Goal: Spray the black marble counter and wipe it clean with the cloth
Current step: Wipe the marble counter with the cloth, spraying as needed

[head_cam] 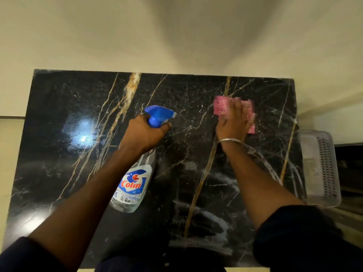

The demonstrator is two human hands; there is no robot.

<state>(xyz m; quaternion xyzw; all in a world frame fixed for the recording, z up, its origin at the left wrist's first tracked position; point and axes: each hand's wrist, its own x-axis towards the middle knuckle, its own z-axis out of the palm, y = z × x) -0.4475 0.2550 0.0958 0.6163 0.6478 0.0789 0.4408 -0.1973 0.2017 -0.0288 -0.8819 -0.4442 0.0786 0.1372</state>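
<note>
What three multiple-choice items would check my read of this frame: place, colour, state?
1. Where is the perforated basket? A) past the right edge of the counter B) on its middle C) at its left edge
2. What colour is the cloth? A) blue B) pink C) yellow
3. What is the left hand doing? A) lying flat B) hanging idle C) gripping the spray bottle
Key: A, it shows beside the right edge; B, pink folds lie under the right hand; C, fingers curl round the blue trigger neck.

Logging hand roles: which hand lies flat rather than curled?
The right hand, pressing flat on the pink cloth; the left hand curls round the spray bottle.
</note>
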